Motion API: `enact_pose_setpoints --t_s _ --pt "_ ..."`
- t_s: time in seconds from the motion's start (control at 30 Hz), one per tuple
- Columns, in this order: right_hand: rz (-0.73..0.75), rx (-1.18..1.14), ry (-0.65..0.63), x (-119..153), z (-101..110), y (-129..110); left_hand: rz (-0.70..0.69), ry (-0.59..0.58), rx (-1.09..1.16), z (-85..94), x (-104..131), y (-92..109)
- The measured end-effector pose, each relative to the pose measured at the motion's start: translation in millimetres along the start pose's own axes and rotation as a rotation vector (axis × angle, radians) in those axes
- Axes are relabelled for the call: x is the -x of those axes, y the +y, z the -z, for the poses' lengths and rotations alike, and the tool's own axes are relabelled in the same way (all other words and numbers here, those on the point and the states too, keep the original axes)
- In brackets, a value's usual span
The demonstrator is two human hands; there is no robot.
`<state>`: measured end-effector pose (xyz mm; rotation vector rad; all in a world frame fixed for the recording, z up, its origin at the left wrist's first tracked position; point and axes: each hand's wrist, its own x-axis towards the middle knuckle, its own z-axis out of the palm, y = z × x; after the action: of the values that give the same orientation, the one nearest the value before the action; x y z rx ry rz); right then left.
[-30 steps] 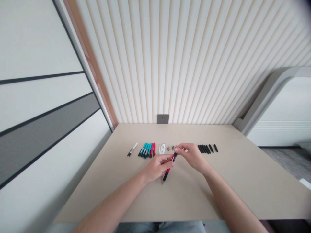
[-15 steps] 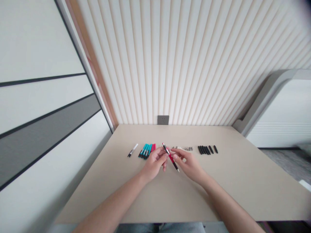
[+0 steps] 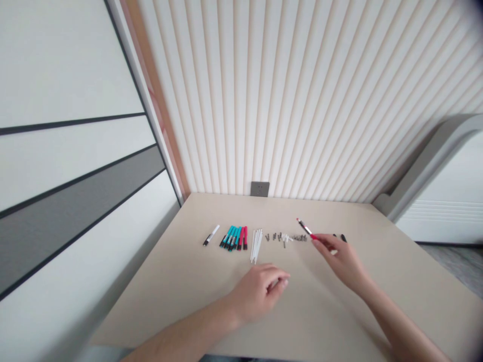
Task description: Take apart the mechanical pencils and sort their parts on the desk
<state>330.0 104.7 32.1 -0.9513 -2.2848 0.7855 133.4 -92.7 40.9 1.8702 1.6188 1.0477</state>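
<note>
My right hand [image 3: 337, 259] holds a red and black pen [image 3: 307, 230] between thumb and fingers, its tip end pointing up and left, above the right part of the table. My left hand [image 3: 262, 289] rests low over the table with curled fingers and a small gap between thumb and index finger; nothing shows in it. Just beyond it lie thin white refills [image 3: 256, 245]. To their right are small metal springs or tips [image 3: 300, 238] and white bits [image 3: 286, 238]. Black pen parts [image 3: 343, 238] are mostly hidden behind my right hand.
Left of the refills lie red pen barrels [image 3: 242, 238], several teal barrels [image 3: 231, 238] and one white and black barrel [image 3: 211, 235] on the beige table [image 3: 169, 281]. A dark socket [image 3: 260, 189] sits on the ribbed wall behind.
My hands have moved apart. My left hand has let go of the pen and come down nearer the front; my right hand has carried the pen to the right. The refills are now uncovered.
</note>
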Motion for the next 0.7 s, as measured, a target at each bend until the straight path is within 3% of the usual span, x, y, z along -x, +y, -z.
enact_pose_setpoints --t_s 0.17,0.27,0.43,0.7 --pt "-0.253 0.271 0.16 -22 57 102 -0.235 -0.164 -0.292 -3.0 7 9" --pt "-0.37 0.361 0.148 -29 78 142 -0.281 -0.187 -0.369 -1.8 8 8" --pt "-0.443 0.379 0.134 -40 87 170 -0.301 -0.197 -0.374 -1.0 4 4" --pt "-0.527 0.458 0.218 -74 90 201 -0.383 -0.155 -0.366 -6.5 2 -9"
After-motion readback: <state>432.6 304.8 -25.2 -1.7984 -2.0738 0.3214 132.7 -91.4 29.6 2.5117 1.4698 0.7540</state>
